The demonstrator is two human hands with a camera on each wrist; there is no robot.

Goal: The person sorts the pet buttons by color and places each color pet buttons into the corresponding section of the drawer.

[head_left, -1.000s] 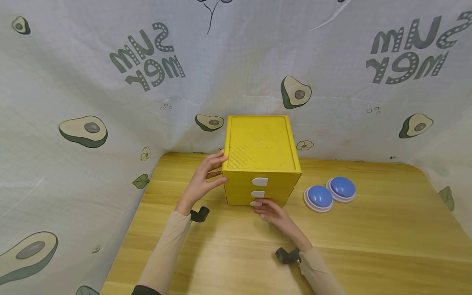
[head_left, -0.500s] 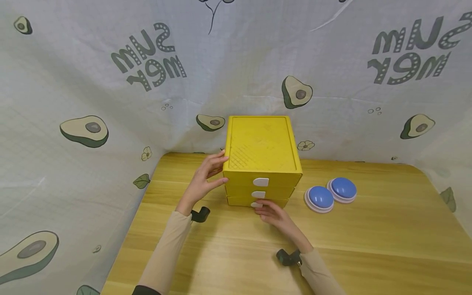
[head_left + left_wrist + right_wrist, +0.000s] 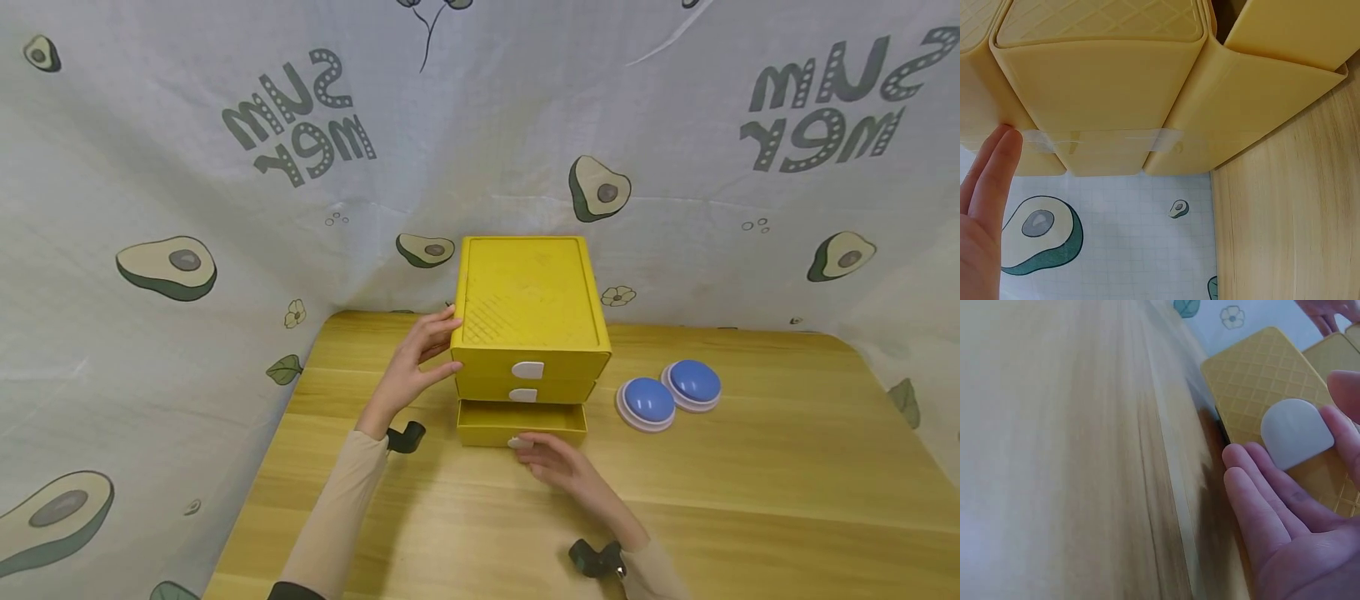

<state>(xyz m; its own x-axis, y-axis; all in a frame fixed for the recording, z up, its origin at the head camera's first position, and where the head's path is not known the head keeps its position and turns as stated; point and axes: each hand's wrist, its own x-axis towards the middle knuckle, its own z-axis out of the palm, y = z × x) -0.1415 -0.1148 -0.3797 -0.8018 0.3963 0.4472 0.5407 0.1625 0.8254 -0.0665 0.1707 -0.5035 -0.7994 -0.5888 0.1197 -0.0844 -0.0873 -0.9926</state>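
Note:
A yellow drawer cabinet (image 3: 532, 292) with three stacked drawers and white handles stands at the table's back. My left hand (image 3: 408, 371) rests against its left side with fingers extended; in the left wrist view, the fingertips touch the yellow wall. The bottom drawer (image 3: 487, 435) is pulled partly out, and the visible part of its inside looks bare. My right hand (image 3: 562, 467) holds its white handle (image 3: 1297, 433). In the right wrist view, the index finger lies at the handle's edge, the other fingers are below it, and the thumb is only partly visible. The upper two drawers are closed.
Two blue push buttons with white bases (image 3: 650, 402) sit to the right of the cabinet on the wooden table (image 3: 750, 467). A white curtain with avocado prints (image 3: 510, 125) hangs close behind and on the left.
The bottom drawer has slid out toward me, with my right hand moving back along with it. My left hand stays at the cabinet's side.

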